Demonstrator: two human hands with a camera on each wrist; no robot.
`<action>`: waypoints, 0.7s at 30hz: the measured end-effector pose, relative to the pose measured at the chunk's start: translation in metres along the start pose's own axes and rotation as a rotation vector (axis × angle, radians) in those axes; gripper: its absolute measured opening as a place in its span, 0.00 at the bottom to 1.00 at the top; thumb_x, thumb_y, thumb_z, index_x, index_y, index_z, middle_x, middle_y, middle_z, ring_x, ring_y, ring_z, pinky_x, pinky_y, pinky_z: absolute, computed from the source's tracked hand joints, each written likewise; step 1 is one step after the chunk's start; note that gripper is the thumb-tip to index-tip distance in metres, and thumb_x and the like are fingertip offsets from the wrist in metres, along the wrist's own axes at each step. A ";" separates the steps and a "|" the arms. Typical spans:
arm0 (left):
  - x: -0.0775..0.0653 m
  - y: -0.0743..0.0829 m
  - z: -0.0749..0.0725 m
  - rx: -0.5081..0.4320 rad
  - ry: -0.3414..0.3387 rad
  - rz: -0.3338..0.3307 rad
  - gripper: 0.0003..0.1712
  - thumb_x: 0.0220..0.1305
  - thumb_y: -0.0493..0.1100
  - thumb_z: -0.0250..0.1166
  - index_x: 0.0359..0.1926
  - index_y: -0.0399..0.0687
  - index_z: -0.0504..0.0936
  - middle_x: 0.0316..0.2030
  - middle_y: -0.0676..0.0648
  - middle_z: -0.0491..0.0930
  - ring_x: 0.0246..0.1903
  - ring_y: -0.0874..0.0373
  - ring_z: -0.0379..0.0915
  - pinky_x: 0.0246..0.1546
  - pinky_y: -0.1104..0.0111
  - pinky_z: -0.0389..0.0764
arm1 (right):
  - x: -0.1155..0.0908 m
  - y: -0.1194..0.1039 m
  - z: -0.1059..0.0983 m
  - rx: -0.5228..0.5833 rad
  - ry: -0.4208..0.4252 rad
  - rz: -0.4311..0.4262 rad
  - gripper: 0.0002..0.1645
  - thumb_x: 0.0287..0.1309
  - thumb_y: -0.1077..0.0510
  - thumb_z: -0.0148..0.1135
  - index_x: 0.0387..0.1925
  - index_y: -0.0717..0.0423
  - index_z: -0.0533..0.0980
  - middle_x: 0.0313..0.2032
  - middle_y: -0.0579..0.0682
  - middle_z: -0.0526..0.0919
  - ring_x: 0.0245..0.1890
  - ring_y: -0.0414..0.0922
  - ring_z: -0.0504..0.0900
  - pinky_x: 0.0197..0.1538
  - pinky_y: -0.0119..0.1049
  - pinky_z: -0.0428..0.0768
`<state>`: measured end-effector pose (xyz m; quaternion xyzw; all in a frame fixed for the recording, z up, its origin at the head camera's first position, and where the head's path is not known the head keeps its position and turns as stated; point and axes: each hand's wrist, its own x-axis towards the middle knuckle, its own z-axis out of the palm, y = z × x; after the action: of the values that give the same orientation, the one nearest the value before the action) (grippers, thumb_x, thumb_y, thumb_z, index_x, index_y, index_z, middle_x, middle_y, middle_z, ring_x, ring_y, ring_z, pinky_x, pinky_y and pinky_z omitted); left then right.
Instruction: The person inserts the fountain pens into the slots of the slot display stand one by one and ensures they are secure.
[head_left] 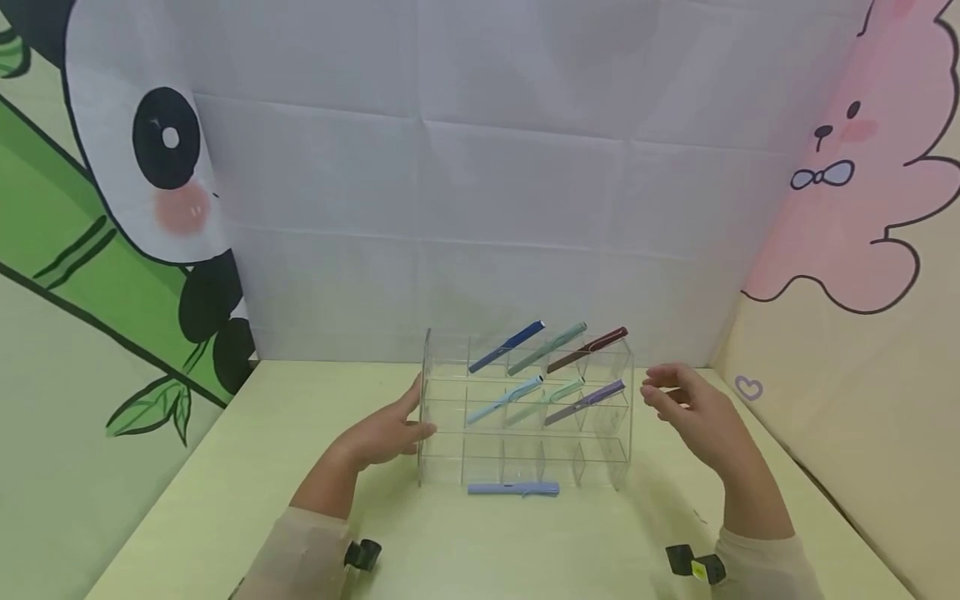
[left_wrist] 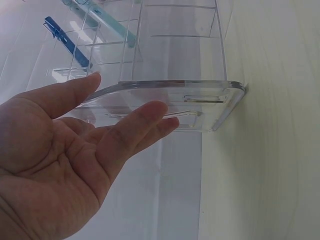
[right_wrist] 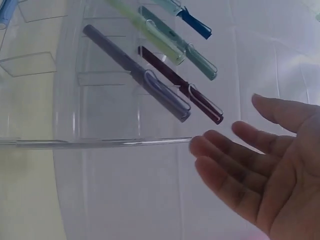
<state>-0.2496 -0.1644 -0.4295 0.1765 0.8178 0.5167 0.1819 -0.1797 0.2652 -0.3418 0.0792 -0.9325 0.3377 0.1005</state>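
Observation:
A clear acrylic pen rack (head_left: 442, 457) stands on the table. Its top tier holds a dark blue pen (head_left: 507, 347), a grey-green pen (head_left: 547, 348) and a maroon pen (head_left: 587, 350), all slanted. On the middle tier lean a light blue pen (head_left: 504, 400), a pale green pen (head_left: 545, 402) and a purple pen (head_left: 585, 403). A periwinkle pen (head_left: 513, 488) lies flat on the table before the rack. My left hand (head_left: 382, 432) touches the rack's left side panel with extended fingers. Beside the right panel, my right hand (head_left: 693, 415) hovers with loosely bent fingers, holding nothing.
The pale table (head_left: 420, 550) reaches back to a creased white cloth backdrop (head_left: 517, 183). A panda picture (head_left: 135, 133) covers the left wall, and a pink bear picture (head_left: 862, 200) the right wall. Black wrist-camera pieces (head_left: 363, 555) sit at both sleeves.

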 end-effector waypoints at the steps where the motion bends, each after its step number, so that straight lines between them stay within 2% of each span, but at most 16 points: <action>1: 0.000 0.000 0.000 -0.002 -0.002 0.004 0.53 0.72 0.47 0.58 0.75 0.79 0.26 0.78 0.50 0.24 0.71 0.35 0.52 0.58 0.45 0.75 | -0.002 -0.003 -0.002 -0.034 -0.029 0.001 0.29 0.69 0.36 0.51 0.60 0.50 0.70 0.53 0.51 0.81 0.44 0.46 0.83 0.43 0.41 0.80; 3: 0.000 0.001 0.000 -0.010 -0.002 0.002 0.53 0.72 0.47 0.58 0.74 0.81 0.26 0.78 0.51 0.23 0.72 0.35 0.52 0.58 0.44 0.74 | -0.006 -0.008 -0.003 -0.095 -0.079 -0.002 0.31 0.69 0.33 0.50 0.59 0.50 0.71 0.51 0.49 0.81 0.45 0.47 0.83 0.41 0.43 0.79; 7: -0.002 0.002 0.000 -0.008 0.006 -0.016 0.53 0.72 0.49 0.59 0.75 0.78 0.26 0.78 0.48 0.24 0.64 0.33 0.65 0.61 0.41 0.70 | -0.017 -0.022 0.000 -0.156 -0.151 -0.019 0.29 0.66 0.32 0.52 0.55 0.47 0.74 0.45 0.44 0.84 0.45 0.45 0.82 0.41 0.43 0.79; 9: -0.002 0.001 0.001 -0.008 0.006 -0.026 0.53 0.72 0.49 0.59 0.75 0.76 0.26 0.78 0.48 0.24 0.61 0.32 0.69 0.61 0.41 0.69 | -0.026 -0.028 0.006 -0.163 -0.217 -0.034 0.27 0.64 0.32 0.55 0.52 0.45 0.75 0.42 0.42 0.84 0.43 0.43 0.82 0.41 0.42 0.79; 12: -0.002 0.000 0.003 -0.007 0.004 -0.027 0.53 0.72 0.49 0.59 0.76 0.75 0.26 0.78 0.47 0.24 0.60 0.32 0.71 0.61 0.42 0.70 | -0.043 -0.031 0.026 -0.206 -0.361 -0.075 0.23 0.59 0.33 0.61 0.46 0.43 0.77 0.37 0.40 0.83 0.39 0.40 0.81 0.40 0.41 0.78; 15: -0.002 -0.001 0.003 -0.003 0.009 -0.035 0.53 0.71 0.51 0.60 0.76 0.75 0.26 0.78 0.47 0.26 0.58 0.33 0.73 0.62 0.42 0.69 | -0.061 -0.029 0.052 -0.299 -0.529 -0.096 0.24 0.53 0.33 0.66 0.41 0.43 0.78 0.35 0.38 0.82 0.34 0.39 0.80 0.37 0.41 0.78; 18: -0.003 -0.001 0.002 0.008 0.018 -0.048 0.54 0.70 0.53 0.60 0.76 0.72 0.26 0.78 0.45 0.28 0.55 0.32 0.75 0.64 0.39 0.65 | -0.077 -0.024 0.077 -0.390 -0.660 -0.080 0.18 0.53 0.38 0.69 0.38 0.42 0.78 0.32 0.36 0.80 0.30 0.37 0.77 0.34 0.39 0.77; 21: -0.005 0.001 0.000 0.019 0.030 -0.058 0.55 0.70 0.54 0.60 0.77 0.68 0.26 0.78 0.43 0.30 0.54 0.33 0.77 0.65 0.38 0.61 | -0.086 -0.020 0.095 -0.472 -0.746 -0.057 0.10 0.55 0.45 0.68 0.35 0.41 0.76 0.27 0.35 0.75 0.26 0.36 0.71 0.32 0.35 0.74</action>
<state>-0.2449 -0.1660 -0.4281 0.1470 0.8301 0.5058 0.1828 -0.1049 0.1957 -0.4222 0.1964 -0.9539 0.0608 -0.2185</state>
